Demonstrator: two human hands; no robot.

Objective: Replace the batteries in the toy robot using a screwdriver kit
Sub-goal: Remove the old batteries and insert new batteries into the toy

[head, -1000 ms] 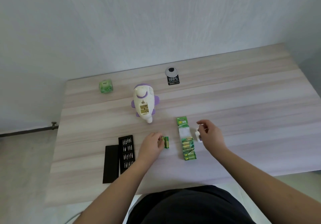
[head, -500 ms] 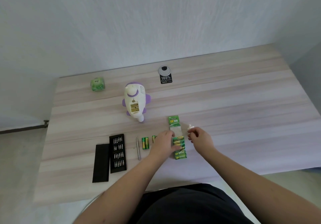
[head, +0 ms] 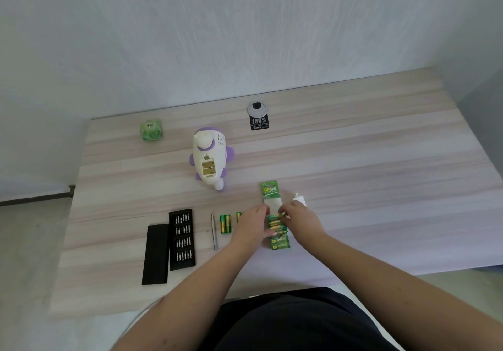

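Both hands meet over the battery pack (head: 275,231) lying near the front edge of the worktop (head: 381,187): the left hand (head: 251,224) has its grip curled round the pack's left side, and the right hand (head: 302,221) pinches the pack near its top. The toy robot (head: 209,158) lies on its front toward the middle, battery bay open, well apart from the hands. Loose batteries (head: 225,223), a screwdriver (head: 214,231) and the bit case (head: 181,239) lie toward the left edge.
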